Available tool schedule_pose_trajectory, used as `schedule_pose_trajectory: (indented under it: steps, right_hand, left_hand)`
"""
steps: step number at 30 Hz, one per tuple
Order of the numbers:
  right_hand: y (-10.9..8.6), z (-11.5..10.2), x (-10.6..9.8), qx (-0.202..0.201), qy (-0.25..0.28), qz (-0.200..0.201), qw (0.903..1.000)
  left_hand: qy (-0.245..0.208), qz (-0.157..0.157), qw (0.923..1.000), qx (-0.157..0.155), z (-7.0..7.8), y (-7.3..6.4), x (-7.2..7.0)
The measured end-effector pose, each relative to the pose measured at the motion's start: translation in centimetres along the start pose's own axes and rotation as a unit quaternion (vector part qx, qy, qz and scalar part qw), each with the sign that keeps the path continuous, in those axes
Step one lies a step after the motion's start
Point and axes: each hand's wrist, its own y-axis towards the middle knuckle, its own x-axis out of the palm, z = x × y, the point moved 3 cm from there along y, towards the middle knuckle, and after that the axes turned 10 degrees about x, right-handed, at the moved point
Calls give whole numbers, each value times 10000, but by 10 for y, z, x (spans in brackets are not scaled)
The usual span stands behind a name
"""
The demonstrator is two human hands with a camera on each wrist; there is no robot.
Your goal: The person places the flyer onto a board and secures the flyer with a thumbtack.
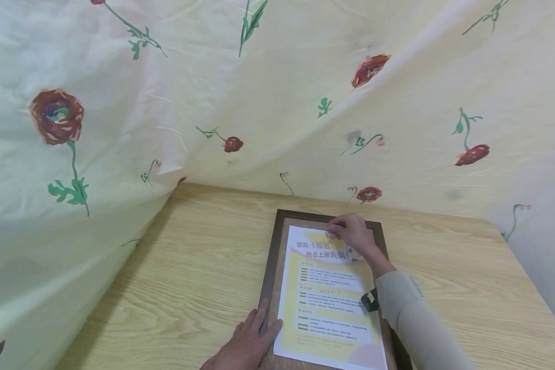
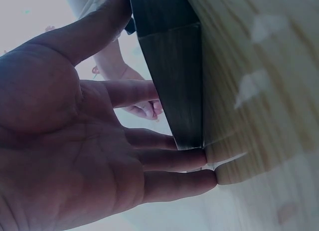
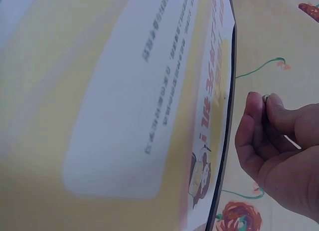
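Note:
A dark-framed board with a brown, cork-like surface lies on the wooden table. On it is a printed poster sheet in yellow and white. My left hand rests at the frame's lower left side, thumb over the frame by the paper's edge. In the left wrist view its fingers look fairly straight, and some fingertips touch the table. Over the poster's top edge, my right hand pinches a tiny shiny metal piece between thumb and index finger; its exact kind is too small to tell.
The pale wood-grain table extends on both sides of the board. A cream cloth with red flowers hangs behind the table and along its left side. A small black device sits on my right wrist, above the poster.

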Motion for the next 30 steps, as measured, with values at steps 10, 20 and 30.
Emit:
schedule_pose_trajectory:
  steps: [10, 20, 30]
  right_hand:
    - [8, 4, 4, 24, -382, -26, 9993]
    - [16, 9, 9, 374, -530, -57, 9979]
    - [19, 15, 14, 663, -516, -129, 9964]
  left_hand:
    - [-111, -23, 9999, -11, 0, 1, 0]
    - [48, 84, 9999, 95, 2, 1, -2]
    - [42, 81, 9999, 53, 3, 2, -2]
